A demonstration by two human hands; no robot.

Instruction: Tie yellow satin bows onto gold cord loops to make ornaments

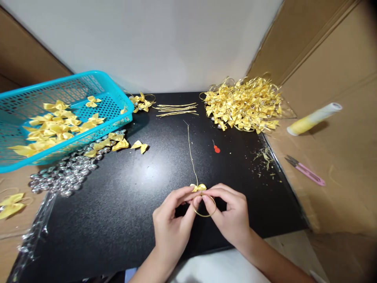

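Close to the table's front edge, my left hand (175, 216) and my right hand (232, 212) meet with fingertips pinched together. Between them is a small yellow ribbon bow (201, 187), its loops showing just beyond the fingers. A gold cord loop (205, 216) hangs toward me from under both thumbs. The exact grip of each fingertip is partly hidden. From the bow a thin yellow thread (191, 155) runs away across the black table (123, 220), ending at a needle (185, 123). To its right lies a red needle threader (217, 149).
A blue basket (101, 84) of yellow bows stands left, with silvery beads (72, 173) beside it. Gold cords (176, 109) lie at the back. A heap of finished bows (243, 104) sits back right. Pink snips (308, 172) and a thread spool (313, 119) lie right.
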